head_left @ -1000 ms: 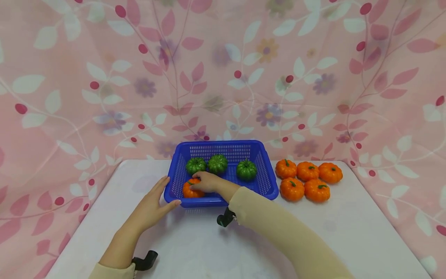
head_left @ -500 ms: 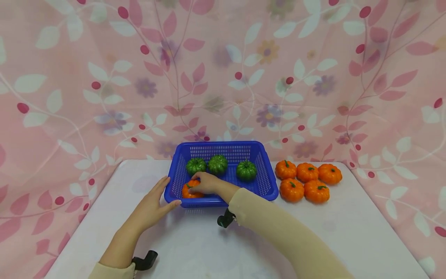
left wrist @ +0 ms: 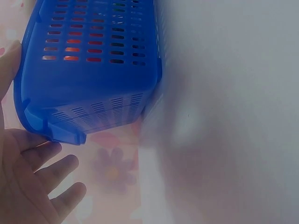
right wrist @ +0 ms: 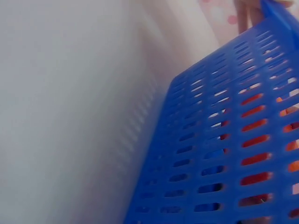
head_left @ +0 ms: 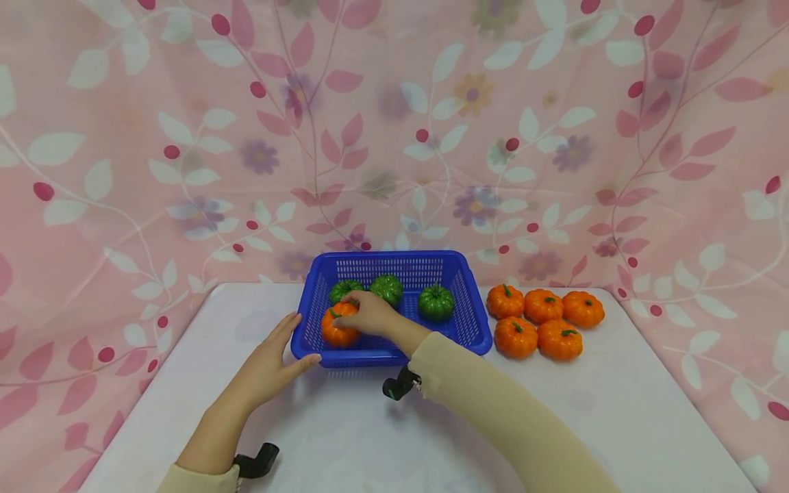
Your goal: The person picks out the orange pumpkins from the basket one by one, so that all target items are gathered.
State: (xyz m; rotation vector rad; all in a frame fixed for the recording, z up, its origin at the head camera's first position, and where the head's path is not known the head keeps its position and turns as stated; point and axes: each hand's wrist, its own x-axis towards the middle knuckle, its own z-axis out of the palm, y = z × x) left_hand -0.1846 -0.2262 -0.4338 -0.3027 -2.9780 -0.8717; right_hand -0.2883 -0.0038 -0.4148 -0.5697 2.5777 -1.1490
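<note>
My right hand [head_left: 372, 316] grips an orange mini pumpkin [head_left: 335, 332] by its top and side, above the front left of the blue plastic basket [head_left: 394, 355]. The pumpkin partly overlaps a green pumpkin [head_left: 345, 290] behind it. Two other green pumpkins, one at the back [head_left: 386, 289] and one at the right [head_left: 435, 303], sit inside. At the front left corner, my left hand [head_left: 265, 370] touches the rim with extended fingers. In the left wrist view, the corner [left wrist: 93, 77] lies between thumb and fingers. The right wrist view shows the slotted wall [right wrist: 210, 121], with orange behind it.
Several orange pumpkins [head_left: 516, 337] stand in two rows on the white tabletop [head_left: 592, 411], right of the basket. A pink floral cloth [head_left: 394, 137] hangs behind the table. A black device [head_left: 257, 461] is strapped at the left wrist, another [head_left: 399, 383] at the right.
My right hand has risen a little, bringing the orange pumpkin up from low in the basket, so it now covers part of the back left green one. The left hand has stayed put.
</note>
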